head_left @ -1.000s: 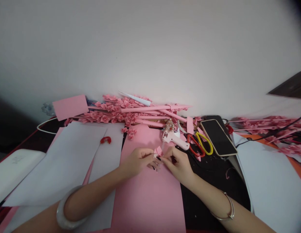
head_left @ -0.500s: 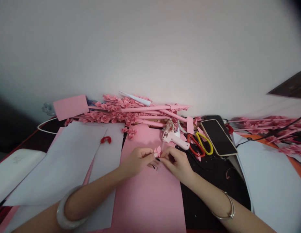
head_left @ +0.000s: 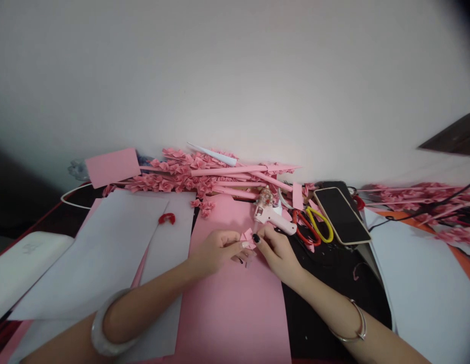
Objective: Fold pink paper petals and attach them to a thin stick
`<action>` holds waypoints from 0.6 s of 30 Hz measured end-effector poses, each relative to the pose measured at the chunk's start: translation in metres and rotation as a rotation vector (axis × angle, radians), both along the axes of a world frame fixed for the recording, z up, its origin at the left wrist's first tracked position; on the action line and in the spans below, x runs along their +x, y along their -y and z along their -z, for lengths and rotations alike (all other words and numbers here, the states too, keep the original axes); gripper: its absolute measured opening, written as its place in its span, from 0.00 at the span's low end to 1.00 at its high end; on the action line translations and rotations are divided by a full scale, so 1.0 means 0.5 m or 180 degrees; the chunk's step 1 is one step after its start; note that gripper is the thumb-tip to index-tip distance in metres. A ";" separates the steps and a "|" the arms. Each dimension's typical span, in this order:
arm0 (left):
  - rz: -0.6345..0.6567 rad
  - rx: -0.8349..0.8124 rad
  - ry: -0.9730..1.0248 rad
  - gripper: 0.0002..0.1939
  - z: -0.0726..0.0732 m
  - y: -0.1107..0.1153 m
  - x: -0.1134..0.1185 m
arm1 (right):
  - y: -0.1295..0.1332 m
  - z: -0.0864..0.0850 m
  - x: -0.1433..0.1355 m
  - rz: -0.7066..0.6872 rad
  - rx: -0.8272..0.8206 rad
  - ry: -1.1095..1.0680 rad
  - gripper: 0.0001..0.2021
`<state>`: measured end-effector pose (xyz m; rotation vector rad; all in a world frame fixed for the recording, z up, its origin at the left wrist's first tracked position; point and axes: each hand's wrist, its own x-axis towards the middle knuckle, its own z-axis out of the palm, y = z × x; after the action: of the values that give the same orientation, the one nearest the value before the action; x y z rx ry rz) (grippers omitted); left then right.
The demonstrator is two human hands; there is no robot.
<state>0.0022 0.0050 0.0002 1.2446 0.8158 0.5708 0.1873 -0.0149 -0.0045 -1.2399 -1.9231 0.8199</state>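
Observation:
Between my two hands is a small pink paper flower (head_left: 247,237), held above a pink sheet (head_left: 235,313). My left hand (head_left: 219,250) pinches it from the left with thumb and forefinger, the other fingers curled beneath. From the right, my right hand (head_left: 274,252) has its thumb and forefinger closed at the flower's edge; a dark thumbnail shows there. Just behind the flower lies a pink glue gun (head_left: 274,218), its nozzle pointing toward my hands. Near my right hand are scissors with red and yellow handles (head_left: 318,225).
Pink paper flowers on stems (head_left: 189,174) are heaped along the wall. A phone (head_left: 343,215) lies at the right, white sheets (head_left: 428,273) beyond it. More white paper (head_left: 94,242) and a white box-like device (head_left: 30,265) are on the left, with a red clip-like piece (head_left: 167,218).
My right thumb and fingers have shifted up along the flower's right edge, and more of its petals show. My left hand keeps its hold. The view has moved very slightly.

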 end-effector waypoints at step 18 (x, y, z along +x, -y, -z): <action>0.0058 -0.0046 0.0158 0.12 0.003 0.003 0.004 | 0.001 0.002 -0.002 -0.0337 0.0153 0.0344 0.12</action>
<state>0.0040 0.0034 -0.0010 1.2191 0.7651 0.5782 0.1865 -0.0156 -0.0057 -1.1837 -2.0981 0.7693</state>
